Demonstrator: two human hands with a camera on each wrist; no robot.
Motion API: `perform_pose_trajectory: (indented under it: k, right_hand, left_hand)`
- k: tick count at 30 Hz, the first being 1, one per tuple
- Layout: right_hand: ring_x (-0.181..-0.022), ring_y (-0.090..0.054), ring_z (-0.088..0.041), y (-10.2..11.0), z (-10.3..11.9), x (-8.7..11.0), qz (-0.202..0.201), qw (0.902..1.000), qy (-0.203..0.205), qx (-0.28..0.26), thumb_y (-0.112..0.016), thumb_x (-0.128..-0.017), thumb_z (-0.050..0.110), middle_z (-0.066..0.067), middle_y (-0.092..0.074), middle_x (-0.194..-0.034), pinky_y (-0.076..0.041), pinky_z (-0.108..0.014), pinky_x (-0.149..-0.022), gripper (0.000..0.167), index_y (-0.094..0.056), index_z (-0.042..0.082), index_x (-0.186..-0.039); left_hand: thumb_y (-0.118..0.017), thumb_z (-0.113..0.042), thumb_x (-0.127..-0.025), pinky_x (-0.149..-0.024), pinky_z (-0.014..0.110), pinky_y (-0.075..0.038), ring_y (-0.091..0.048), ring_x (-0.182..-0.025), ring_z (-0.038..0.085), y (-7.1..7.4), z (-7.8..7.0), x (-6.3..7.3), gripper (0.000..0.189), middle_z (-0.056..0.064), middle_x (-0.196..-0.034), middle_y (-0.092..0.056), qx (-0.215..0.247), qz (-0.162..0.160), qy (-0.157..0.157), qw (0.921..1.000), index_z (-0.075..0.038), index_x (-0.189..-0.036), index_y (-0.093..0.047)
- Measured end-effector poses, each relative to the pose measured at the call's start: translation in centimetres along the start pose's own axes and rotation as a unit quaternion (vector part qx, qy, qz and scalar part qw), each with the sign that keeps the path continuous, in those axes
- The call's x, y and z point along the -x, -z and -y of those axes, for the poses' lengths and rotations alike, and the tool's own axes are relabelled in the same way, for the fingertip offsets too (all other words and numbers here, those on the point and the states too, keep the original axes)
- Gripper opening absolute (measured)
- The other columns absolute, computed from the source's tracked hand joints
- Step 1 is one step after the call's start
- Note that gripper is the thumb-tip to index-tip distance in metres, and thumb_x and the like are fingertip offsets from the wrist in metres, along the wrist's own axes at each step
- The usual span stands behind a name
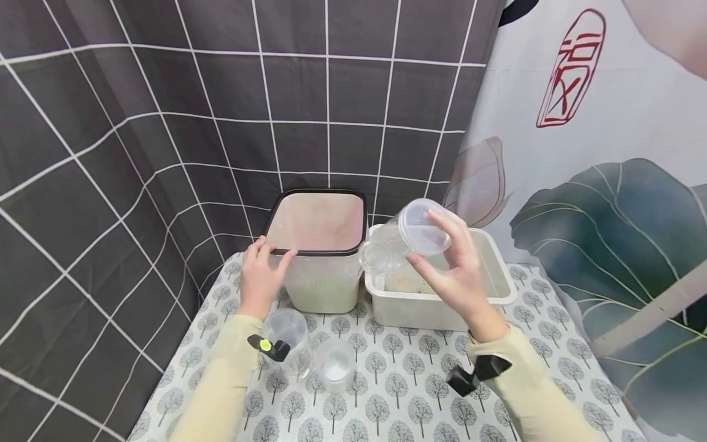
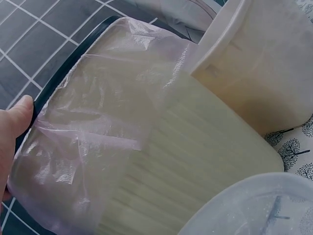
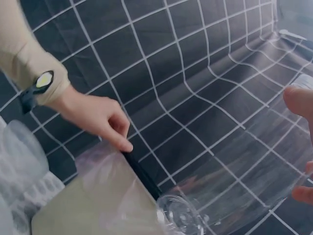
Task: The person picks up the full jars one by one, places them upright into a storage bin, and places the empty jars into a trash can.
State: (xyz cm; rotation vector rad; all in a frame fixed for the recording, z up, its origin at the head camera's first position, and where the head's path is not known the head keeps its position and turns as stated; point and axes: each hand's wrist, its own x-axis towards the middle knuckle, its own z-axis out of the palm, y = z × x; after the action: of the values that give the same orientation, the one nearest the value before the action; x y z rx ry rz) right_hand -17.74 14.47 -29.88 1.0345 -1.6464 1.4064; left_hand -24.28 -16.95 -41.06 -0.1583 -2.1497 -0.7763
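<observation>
A white trash bin with a black rim and a thin pinkish bag folded over it stands upright. My left hand grips its rim at the front left, with the thumb on the outside. My right hand holds a clear plastic jar around its end with the translucent lid. The jar is tilted, its ridged base pointing down and left beside the bin's right front corner. No contents show inside the jar.
A cream rectangular tub stands right of the bin, with something beige low inside. Two clear containers, a taller one and a short one, stand in front of the bin on the tree-print cloth. Gridded dark curtain hangs behind.
</observation>
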Motion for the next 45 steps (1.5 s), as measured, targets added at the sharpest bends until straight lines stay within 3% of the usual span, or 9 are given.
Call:
perform_pose_trajectory:
  k: [4, 10, 19, 24, 29, 39, 45]
  right_hand:
    - [-0.115, -0.045, -0.031, -1.5, -1.0, -0.7, 0.0, 0.9999, -0.015, -0.007, -0.069, -0.065, -0.019, -0.031, -0.041, -0.125, -0.048, -0.034, -0.09, 0.064, -0.042, -0.018, -0.122]
    - [-0.117, -0.045, -0.029, -3.9, -3.0, -1.4, -0.012, 0.9998, -0.017, -0.001, -0.074, -0.065, -0.017, -0.019, -0.041, -0.133, -0.048, -0.036, -0.09, 0.067, -0.046, -0.01, -0.125]
    - [-0.114, -0.045, -0.03, -6.4, -2.5, -3.5, -0.021, 0.9997, -0.002, 0.016, -0.074, -0.066, -0.018, -0.031, -0.04, -0.126, -0.049, -0.035, -0.089, 0.062, -0.045, -0.015, -0.121]
    - [-0.117, -0.045, -0.026, -7.0, -5.2, -2.9, -0.023, 0.9991, -0.021, 0.03, -0.076, -0.07, -0.009, -0.019, -0.042, -0.13, -0.049, -0.033, -0.089, 0.064, -0.047, -0.005, -0.126]
    - [-0.117, -0.045, -0.025, -7.5, -7.4, -1.5, -0.014, 0.9953, -0.046, 0.084, -0.079, -0.072, 0.004, -0.015, -0.042, -0.131, -0.051, -0.034, -0.085, 0.063, -0.049, 0.003, -0.127]
    - [-0.118, -0.044, -0.027, -8.5, -10.1, 1.1, 0.052, 0.9741, -0.127, 0.179, -0.078, -0.074, 0.019, -0.018, -0.045, -0.127, -0.041, -0.04, -0.097, 0.061, -0.049, 0.005, -0.126]
    - [-0.112, -0.048, -0.032, -9.3, -10.7, 1.5, 0.098, 0.962, -0.163, 0.196, -0.076, -0.077, 0.022, -0.02, -0.046, -0.124, -0.043, -0.046, -0.093, 0.058, -0.051, 0.007, -0.128]
  left_hand:
    - [-0.074, -0.035, -0.078, -0.096, 0.046, -0.041, -0.049, -0.112, 0.037, 0.3, 0.1, 0.2, 0.044, 0.024, -0.114, -0.055, -0.006, -0.001, 0.002, 1.0, 0.004, -0.096, -0.063]
    - [-0.075, -0.034, -0.077, -0.094, 0.047, -0.042, -0.049, -0.112, 0.037, 0.6, 0.6, 0.6, 0.043, 0.023, -0.112, -0.055, -0.01, -0.006, 0.002, 0.9999, 0.004, -0.095, -0.063]
    - [-0.073, -0.034, -0.079, -0.096, 0.047, -0.041, -0.049, -0.112, 0.038, 0.7, 0.4, 0.3, 0.043, 0.024, -0.114, -0.056, -0.009, 0.0, 0.005, 1.0, 0.004, -0.095, -0.063]
    - [-0.074, -0.037, -0.078, -0.096, 0.048, -0.04, -0.049, -0.112, 0.038, 0.8, 0.1, 0.0, 0.044, 0.024, -0.118, -0.055, -0.016, 0.013, 0.018, 0.9996, 0.003, -0.094, -0.063]
    - [-0.074, -0.038, -0.077, -0.094, 0.049, -0.041, -0.05, -0.111, 0.039, 0.7, -0.3, -0.2, 0.045, 0.024, -0.118, -0.056, -0.022, 0.017, 0.02, 0.9994, 0.003, -0.093, -0.063]
    - [-0.073, -0.038, -0.079, -0.094, 0.048, -0.041, -0.05, -0.111, 0.039, 0.2, -0.3, -0.1, 0.045, 0.024, -0.118, -0.056, -0.022, 0.024, 0.023, 0.9992, 0.003, -0.094, -0.063]
    - [-0.073, -0.037, -0.079, -0.094, 0.048, -0.042, -0.051, -0.109, 0.039, 0.3, -0.3, -0.1, 0.043, 0.025, -0.116, -0.056, -0.022, 0.01, 0.009, 0.9997, 0.003, -0.092, -0.063]
